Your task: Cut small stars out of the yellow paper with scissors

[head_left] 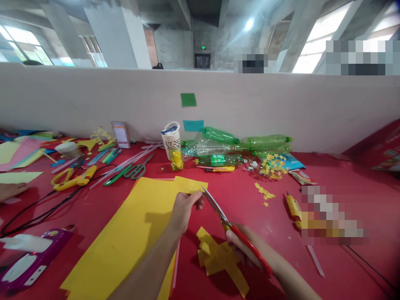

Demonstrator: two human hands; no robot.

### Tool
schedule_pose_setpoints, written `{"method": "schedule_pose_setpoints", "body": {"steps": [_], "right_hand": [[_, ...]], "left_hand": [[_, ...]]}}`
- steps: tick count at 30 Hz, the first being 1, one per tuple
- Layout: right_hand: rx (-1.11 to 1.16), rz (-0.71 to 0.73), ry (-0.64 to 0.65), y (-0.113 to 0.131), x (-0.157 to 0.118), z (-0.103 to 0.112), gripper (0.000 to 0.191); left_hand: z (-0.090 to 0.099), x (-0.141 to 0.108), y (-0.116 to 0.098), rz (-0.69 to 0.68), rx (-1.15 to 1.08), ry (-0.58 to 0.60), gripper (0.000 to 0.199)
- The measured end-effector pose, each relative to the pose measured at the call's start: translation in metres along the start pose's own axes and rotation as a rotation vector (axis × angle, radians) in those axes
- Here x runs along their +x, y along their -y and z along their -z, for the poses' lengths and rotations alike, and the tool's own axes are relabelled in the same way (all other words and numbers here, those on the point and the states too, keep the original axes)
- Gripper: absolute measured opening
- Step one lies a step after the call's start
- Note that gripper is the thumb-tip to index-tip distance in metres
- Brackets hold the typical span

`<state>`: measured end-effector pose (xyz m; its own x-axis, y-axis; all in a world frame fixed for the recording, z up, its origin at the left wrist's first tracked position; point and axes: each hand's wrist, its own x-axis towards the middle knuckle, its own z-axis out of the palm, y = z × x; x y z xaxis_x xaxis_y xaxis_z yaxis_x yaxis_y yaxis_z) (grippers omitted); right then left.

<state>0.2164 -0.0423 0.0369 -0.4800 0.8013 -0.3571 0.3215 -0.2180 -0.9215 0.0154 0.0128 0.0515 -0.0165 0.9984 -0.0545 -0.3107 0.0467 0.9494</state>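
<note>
My left hand [186, 210] pinches a small strip of yellow paper [190, 183] by its lower right part. In my right hand [245, 243] is a pair of red-handled scissors [215, 204], its blades pointing up and left with the tips at the strip's right end. Whether the blades are cutting into the paper I cannot tell. Beneath my left forearm lie large yellow sheets [125, 233]. Several cut yellow paper pieces [218, 258] overlap in a pile on the red table [275, 271], below the scissors.
Green plastic bottles [220, 135], a paper cup [171, 143] and yellow stars [275, 166] sit toward the white partition [125, 96]. A yellow glue gun [293, 208] lies right. Another glue gun [78, 180], grey scissors [136, 170], a purple power strip [40, 258] and another person's hand [14, 191] are left.
</note>
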Motion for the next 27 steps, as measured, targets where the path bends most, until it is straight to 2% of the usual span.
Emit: {"method": "schedule_pose_setpoints", "body": {"steps": [7, 27], "right_hand": [[0.041, -0.065, -0.028, -0.0085, 0.0029, -0.0018, 0.048], [0.014, -0.125, -0.022, -0.0056, 0.0036, -0.0028, 0.051]], "left_hand": [[0.0013, 0.0008, 0.0014, 0.004, -0.005, -0.009, 0.02], [0.0038, 0.0029, 0.0052, 0.004, -0.033, 0.019, 0.02]]}}
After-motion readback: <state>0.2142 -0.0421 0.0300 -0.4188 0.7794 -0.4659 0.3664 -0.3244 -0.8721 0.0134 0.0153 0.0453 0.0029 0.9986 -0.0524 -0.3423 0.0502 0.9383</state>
